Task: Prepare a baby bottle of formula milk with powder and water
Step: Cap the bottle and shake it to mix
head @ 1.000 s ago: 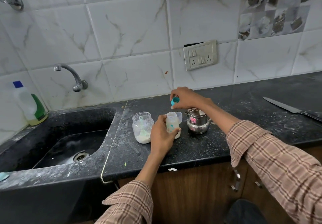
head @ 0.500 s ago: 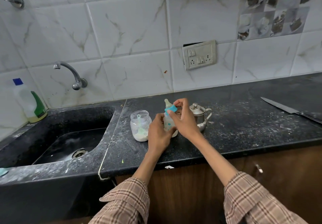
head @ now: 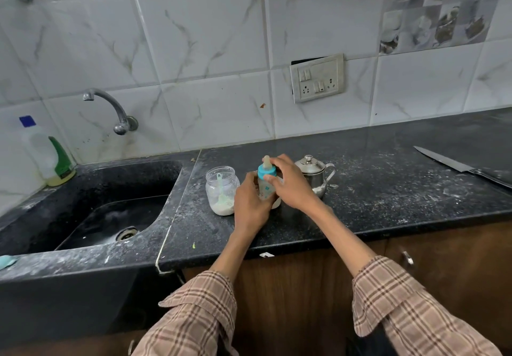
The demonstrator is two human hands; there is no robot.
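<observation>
Baby bottle (head: 265,186) upright on counter (head: 374,189), long axis vertical, teat up. Left hand (head: 250,206) fingers wrapped round body; right hand (head: 291,182) fingers pinching teal collar (head: 266,172).

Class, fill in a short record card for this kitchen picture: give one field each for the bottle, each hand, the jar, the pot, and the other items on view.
Bottle: baby bottle upright on the counter, teal collar and teat on top
Left hand: left hand grips the bottle's body
Right hand: right hand holds the teal collar
Jar: open plastic jar with white powder and a scoop, left of the bottle
Pot: lidded steel pot behind the right hand
Others: knife far right; tap over sink
</observation>
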